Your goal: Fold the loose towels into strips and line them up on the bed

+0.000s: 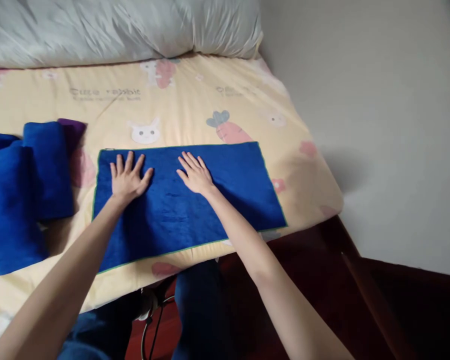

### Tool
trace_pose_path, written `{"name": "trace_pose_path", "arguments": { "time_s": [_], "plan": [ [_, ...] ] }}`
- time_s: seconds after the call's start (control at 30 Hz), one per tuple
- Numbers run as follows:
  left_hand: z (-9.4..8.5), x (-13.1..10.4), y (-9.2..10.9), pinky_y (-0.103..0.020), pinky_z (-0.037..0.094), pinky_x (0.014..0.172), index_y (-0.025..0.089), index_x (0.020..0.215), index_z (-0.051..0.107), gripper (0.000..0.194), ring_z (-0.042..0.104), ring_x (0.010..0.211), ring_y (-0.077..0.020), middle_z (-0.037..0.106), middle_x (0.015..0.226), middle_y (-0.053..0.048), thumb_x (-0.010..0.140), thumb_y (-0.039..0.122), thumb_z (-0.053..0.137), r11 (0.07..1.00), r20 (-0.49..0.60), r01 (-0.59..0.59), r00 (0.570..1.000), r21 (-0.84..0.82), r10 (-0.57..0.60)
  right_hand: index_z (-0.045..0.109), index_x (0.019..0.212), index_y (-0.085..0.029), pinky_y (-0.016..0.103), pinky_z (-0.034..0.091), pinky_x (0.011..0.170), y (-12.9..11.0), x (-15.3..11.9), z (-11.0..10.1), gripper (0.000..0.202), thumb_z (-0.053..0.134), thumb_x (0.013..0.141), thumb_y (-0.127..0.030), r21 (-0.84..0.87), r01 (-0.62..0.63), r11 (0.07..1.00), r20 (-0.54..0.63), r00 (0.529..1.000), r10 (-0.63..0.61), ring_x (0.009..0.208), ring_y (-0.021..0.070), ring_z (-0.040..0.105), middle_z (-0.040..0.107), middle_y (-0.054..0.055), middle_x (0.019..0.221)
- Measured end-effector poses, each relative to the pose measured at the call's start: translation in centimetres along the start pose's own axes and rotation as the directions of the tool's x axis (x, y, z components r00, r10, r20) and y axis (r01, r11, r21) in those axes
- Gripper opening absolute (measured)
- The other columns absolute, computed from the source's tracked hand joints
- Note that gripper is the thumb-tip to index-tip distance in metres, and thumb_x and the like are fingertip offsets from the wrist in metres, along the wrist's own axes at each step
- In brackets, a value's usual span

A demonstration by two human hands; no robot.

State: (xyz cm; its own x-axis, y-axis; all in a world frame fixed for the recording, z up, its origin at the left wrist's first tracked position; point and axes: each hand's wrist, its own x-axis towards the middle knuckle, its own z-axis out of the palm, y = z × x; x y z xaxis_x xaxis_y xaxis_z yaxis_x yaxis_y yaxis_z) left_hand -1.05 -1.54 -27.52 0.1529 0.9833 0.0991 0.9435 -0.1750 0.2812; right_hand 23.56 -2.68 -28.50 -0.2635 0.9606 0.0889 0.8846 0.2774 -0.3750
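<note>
A blue towel (172, 215) with thin green edging lies spread flat on the bed, its near edge close to the mattress's front edge. My left hand (127, 181) rests palm down near the towel's far left corner, fingers spread. Flat on the middle of its far half lies my right hand (195, 172), fingers stretched out and slightly apart. Neither hand grips anything. A small pale tag shows at the far left corner of the towel.
Folded blue towels (48, 170) and a purple cloth (72, 132) lie at the left on the yellow rabbit-print sheet (180, 110). A grey rolled quilt (116, 30) spans the back. A pale wall (390, 125) stands at the right. Cables (150, 330) hang below the bed edge.
</note>
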Motion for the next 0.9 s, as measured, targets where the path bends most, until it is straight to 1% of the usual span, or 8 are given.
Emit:
{"name": "trace_pose_path", "arguments": {
  "time_s": [0.13,0.3,0.37,0.47,0.57,0.63,0.77,0.9],
  "plan": [
    [-0.7,1.4,-3.3,-0.064,0.007,0.126,0.013,0.16,0.036,0.077,0.008,0.158,-0.042,0.019,0.172,-0.012,0.103,0.064,0.033,0.998,-0.015,0.054,0.998,-0.019,-0.054,0.036,0.161,-0.018,0.047,0.009,0.132,7.5,-1.0,-3.4,0.058,0.031,0.11,-0.043,-0.049,-0.19,0.98,-0.047,0.981,0.188,0.16,0.0207,0.02,0.028,0.006,0.17],
    [-0.4,2.5,-5.0,-0.066,0.008,0.126,0.012,0.161,0.033,0.084,0.008,0.157,-0.044,0.012,0.173,-0.004,0.101,0.072,0.028,0.998,-0.045,0.027,0.999,-0.055,-0.03,0.024,0.162,-0.004,0.05,0.01,0.13,17.7,-3.4,-7.1,0.065,0.02,0.111,-0.045,-0.17,-0.517,0.839,-0.116,0.856,0.504,0.16,0.0252,0.017,0.022,0.015,0.171],
    [-0.2,2.9,-5.4,-0.066,0.009,0.125,0.015,0.161,0.033,0.086,0.008,0.157,-0.0442,0.01,0.173,0.0,0.099,0.075,0.026,0.999,-0.051,0.021,0.998,-0.046,-0.023,0.02,0.163,-0.002,0.049,0.01,0.129,20.0,-4.1,-8.1,0.067,0.012,0.111,-0.045,-0.218,-0.524,0.823,-0.109,0.851,0.513,0.16,0.0242,0.015,0.019,0.017,0.171],
    [-0.1,3.4,-5.7,-0.065,0.008,0.126,0.014,0.161,0.032,0.091,0.006,0.157,-0.0424,0.008,0.172,0.002,0.097,0.078,0.023,0.999,-0.035,0.029,0.999,-0.044,-0.031,0.011,0.162,0.002,0.058,0.01,0.126,20.8,-4.0,-9.0,0.069,-0.001,0.11,-0.041,-0.311,-0.511,0.801,-0.049,0.851,0.523,0.161,0.0275,0.011,0.01,0.023,0.171],
    [-0.2,3.0,-4.7,-0.066,0.005,0.126,0.008,0.159,0.031,0.097,0.003,0.157,-0.0432,0.006,0.172,-0.001,0.094,0.08,0.022,0.994,0.007,0.094,0.996,-0.047,-0.094,0.012,0.161,0.005,0.065,0.006,0.124,18.5,-3.2,-9.1,0.066,0.007,0.111,-0.037,-0.388,-0.514,0.765,0.028,0.823,0.567,0.161,0.032,0.007,0.007,0.026,0.17],
    [-0.2,1.3,-2.6,-0.067,0.005,0.126,0.005,0.159,0.033,0.094,0.001,0.157,-0.0435,0.007,0.173,-0.005,0.097,0.075,0.023,0.997,0.008,0.059,0.998,-0.048,-0.058,0.016,0.162,0.002,0.066,0.002,0.125,15.2,-3.2,-8.8,0.066,0.021,0.111,-0.039,-0.373,-0.457,0.807,0.027,0.864,0.502,0.161,0.0332,0.005,0.009,0.023,0.171],
    [0.2,-5.3,4.5,-0.063,0.012,0.128,0.009,0.159,0.038,0.072,0.004,0.16,-0.0363,0.018,0.172,-0.014,0.104,0.054,0.028,0.972,-0.009,-0.227,0.974,-0.068,0.227,0.017,0.165,-0.006,0.065,0.0,0.128,5.1,-5.9,-6.5,0.069,0.034,0.107,-0.039,-0.228,-0.172,0.958,0.0,0.984,0.177,0.162,0.0326,0.003,0.011,0.017,0.173],
    [1.4,-12.0,10.2,-0.056,0.017,0.129,0.009,0.158,0.039,0.064,0.014,0.16,-0.033,0.024,0.169,-0.016,0.103,0.041,0.032,0.94,0.072,-0.333,0.938,-0.073,0.338,0.03,0.163,-0.009,0.053,0.005,0.132,-3.7,-10.7,-2.8,0.061,0.036,0.105,-0.03,-0.12,0.046,0.992,0.07,0.997,-0.037,0.161,0.0256,0.013,0.021,0.012,0.172]
  ]
}}
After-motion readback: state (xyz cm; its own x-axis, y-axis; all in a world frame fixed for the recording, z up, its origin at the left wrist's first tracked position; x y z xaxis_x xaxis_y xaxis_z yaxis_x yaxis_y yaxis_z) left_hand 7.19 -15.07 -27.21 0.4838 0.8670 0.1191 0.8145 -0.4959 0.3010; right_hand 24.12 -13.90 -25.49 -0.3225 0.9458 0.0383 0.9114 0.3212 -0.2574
